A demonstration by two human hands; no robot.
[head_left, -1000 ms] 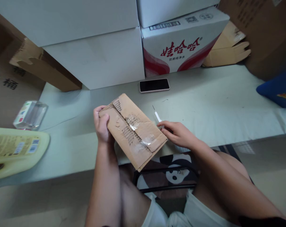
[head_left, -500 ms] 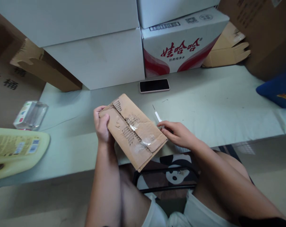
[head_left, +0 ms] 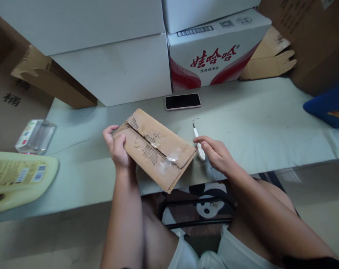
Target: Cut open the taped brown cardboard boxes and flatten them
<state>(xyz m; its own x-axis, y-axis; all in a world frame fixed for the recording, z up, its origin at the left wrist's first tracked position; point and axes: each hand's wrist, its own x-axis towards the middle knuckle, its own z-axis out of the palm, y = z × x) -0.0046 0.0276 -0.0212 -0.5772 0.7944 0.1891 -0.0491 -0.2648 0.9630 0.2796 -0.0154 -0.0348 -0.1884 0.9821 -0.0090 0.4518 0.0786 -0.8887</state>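
My left hand (head_left: 117, 147) grips the far left end of a flat brown cardboard box (head_left: 158, 149), thumb on top and fingers round the edge. The box is tilted above the table, with a seam along its top, torn marks and shiny clear tape at the near right. In my right hand (head_left: 215, 151) is a white-handled craft knife (head_left: 199, 144), pinched between thumb and fingers. Its dark blade points away from me, to the right of the box and apart from it.
Behind the box, a phone (head_left: 183, 101) lies on the cloth-covered table (head_left: 256, 123). White cartons (head_left: 130, 71) and a red-and-white water carton (head_left: 211, 59) stand at the back. At left are a yellow jug (head_left: 26, 175) and a clear plastic container (head_left: 37, 136); a blue object (head_left: 329, 108) is at right.
My left hand has moved slightly left, and the box has turned a little and shifted left. My right hand has moved the craft knife right, showing more of its handle.
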